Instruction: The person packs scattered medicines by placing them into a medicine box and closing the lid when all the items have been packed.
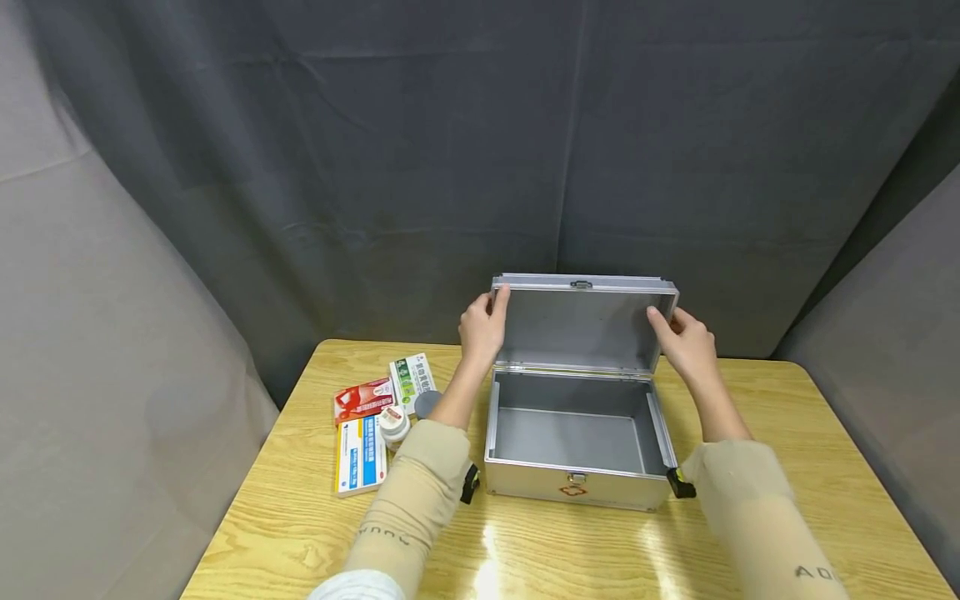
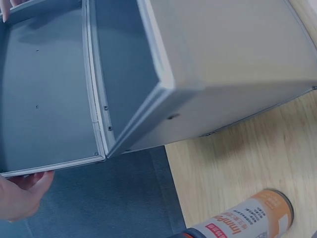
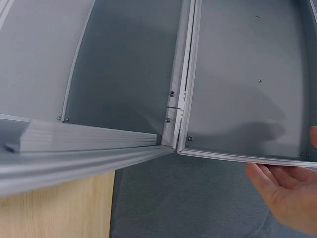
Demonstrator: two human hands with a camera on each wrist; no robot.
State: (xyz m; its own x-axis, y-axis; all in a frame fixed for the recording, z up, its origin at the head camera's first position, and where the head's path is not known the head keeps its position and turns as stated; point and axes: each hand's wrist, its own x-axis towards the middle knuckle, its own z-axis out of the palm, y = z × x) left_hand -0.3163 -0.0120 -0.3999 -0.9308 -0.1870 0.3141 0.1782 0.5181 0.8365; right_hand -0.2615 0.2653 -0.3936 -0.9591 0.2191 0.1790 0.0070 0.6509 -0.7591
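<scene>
A silver metal first-aid box (image 1: 525,482) with a red cross on its front stands on the table, its grey inside holding nothing. Its lid (image 1: 577,329) is raised at the back. My left hand (image 1: 482,331) grips the lid's left edge, thumb toward the inside. On the opposite edge, my right hand (image 1: 688,348) holds the lid between thumb and fingers. The left wrist view shows the left hand (image 2: 20,196) at the lid's rim. In the right wrist view, fingers of the right hand (image 3: 290,193) lie behind the rim.
Left of the box are a green-white carton (image 1: 411,379), a red carton (image 1: 365,401), a blue-white carton (image 1: 362,457) and a white bottle (image 1: 393,423). An orange-and-white can (image 2: 252,218) stands near the box's left side. A dark curtain (image 1: 420,208) hangs behind the table.
</scene>
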